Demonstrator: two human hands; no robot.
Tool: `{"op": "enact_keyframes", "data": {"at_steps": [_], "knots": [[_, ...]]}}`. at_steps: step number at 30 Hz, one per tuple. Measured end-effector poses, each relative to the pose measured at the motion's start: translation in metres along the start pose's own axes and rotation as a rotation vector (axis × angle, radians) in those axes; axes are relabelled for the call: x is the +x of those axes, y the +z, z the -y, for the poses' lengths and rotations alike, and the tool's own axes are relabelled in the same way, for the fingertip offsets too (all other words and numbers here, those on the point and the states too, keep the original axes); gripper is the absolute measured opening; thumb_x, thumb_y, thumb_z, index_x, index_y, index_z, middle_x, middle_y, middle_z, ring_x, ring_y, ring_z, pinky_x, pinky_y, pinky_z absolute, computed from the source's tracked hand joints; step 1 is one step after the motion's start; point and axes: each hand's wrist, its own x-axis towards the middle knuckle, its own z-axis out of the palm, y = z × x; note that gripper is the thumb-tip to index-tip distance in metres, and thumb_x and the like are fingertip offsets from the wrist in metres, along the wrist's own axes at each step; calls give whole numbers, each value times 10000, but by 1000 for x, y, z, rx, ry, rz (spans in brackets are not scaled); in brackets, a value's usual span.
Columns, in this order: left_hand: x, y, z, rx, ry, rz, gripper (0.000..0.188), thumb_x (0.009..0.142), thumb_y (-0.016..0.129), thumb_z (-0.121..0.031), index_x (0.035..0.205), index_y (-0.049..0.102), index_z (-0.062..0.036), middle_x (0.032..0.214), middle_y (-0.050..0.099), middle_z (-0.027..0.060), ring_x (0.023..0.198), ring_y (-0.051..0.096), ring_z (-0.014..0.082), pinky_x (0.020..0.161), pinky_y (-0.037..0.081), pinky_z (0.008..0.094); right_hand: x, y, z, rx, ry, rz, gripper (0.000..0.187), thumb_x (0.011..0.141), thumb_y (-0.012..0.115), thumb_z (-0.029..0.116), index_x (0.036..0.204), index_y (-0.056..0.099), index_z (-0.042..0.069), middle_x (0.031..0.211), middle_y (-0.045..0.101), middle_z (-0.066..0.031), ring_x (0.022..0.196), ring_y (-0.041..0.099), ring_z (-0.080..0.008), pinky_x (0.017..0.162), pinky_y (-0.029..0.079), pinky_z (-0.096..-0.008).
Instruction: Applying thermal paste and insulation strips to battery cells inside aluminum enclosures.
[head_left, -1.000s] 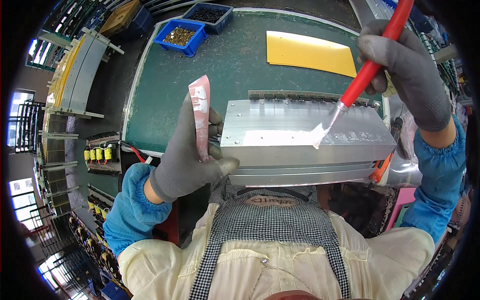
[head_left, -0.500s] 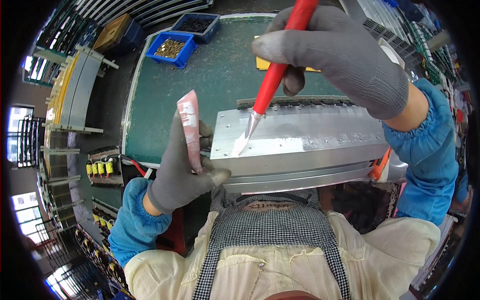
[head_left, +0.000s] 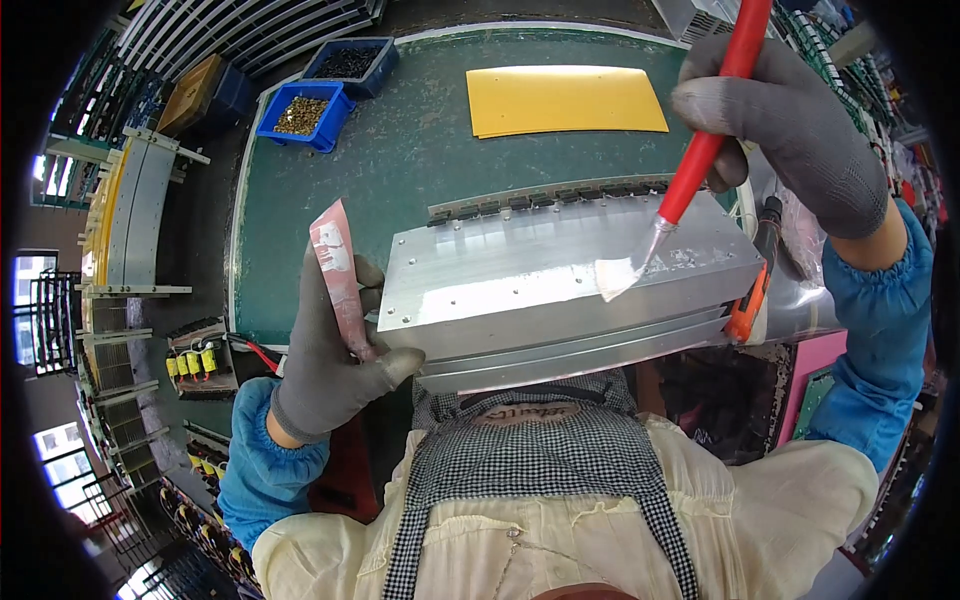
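Observation:
A long silvery metal block (head_left: 470, 300) lies crosswise in front of me, with small holes in its shiny top and grooves along its near side. My right hand (head_left: 800, 135), in a grey glove, is closed around the red handle of a brush (head_left: 690, 180). White bristles touch the block's top right of its middle. At the block's left end my gloved left hand (head_left: 335, 345) grips a flat pinkish strip (head_left: 340, 275) smeared with white; its thumb rests by the block's corner. Along the far edge runs a row of small black components (head_left: 520, 203).
Yellow sheets (head_left: 565, 100) lie on the green tabletop (head_left: 400, 150) beyond the block. Far left stand a blue bin (head_left: 330, 125) of brass-coloured pieces and a bin (head_left: 385, 70) of dark pieces. An orange-and-black tool (head_left: 745, 312) is against the block's right end.
The brush has moved right along the block's top, from near its left end to right of the middle. My right hand has uncovered the yellow sheets. My left hand keeps its hold.

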Motion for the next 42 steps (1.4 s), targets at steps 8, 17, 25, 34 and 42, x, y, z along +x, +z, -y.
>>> {"op": "enact_keyframes", "data": {"at_steps": [8, 17, 25, 34, 42], "knots": [[-2, -5, 13, 71, 96, 11, 964, 624, 795, -29, 1415, 246, -36, 1120, 458, 80, 1037, 565, 178, 764, 546, 278, 18, 22, 10, 187, -178, 102, 423, 922, 602, 408, 1078, 593, 14, 854, 616, -73, 635, 619, -103, 664, 543, -269], [-1, -2, 11, 10, 60, -13, 1007, 626, 800, -47, 1445, 215, -33, 1116, 461, 70, 999, 557, 152, 754, 530, 264, 34, 54, 34, 141, -139, 224, 405, 885, 641, 371, 1027, 605, -6, 704, 607, -61, 598, 608, -114, 632, 525, -264], [1, -4, 8, -38, 47, 37, 999, 621, 795, -27, 1437, 220, -47, 1141, 462, 68, 1086, 544, 185, 802, 544, 304, 17, 9, 0, 16, -10, 58, 371, 839, 665, 358, 1009, 594, 36, 734, 585, -45, 544, 593, -107, 522, 492, -231], [-4, 2, 7, -77, 36, 5, 904, 615, 789, -17, 1361, 281, -54, 1151, 452, 67, 1091, 555, 193, 824, 553, 304, 15, 20, 44, 222, -13, 136, 349, 880, 649, 348, 967, 634, 11, 740, 603, -47, 594, 561, -110, 576, 479, -253], [-4, 5, 0, -69, 0, -23, 857, 609, 812, -58, 1311, 320, -68, 1134, 442, 61, 1081, 549, 179, 839, 528, 298, 13, 20, 8, 109, -52, 184, 404, 847, 668, 378, 1026, 595, 23, 735, 585, -46, 534, 557, -101, 529, 490, -247]]}}
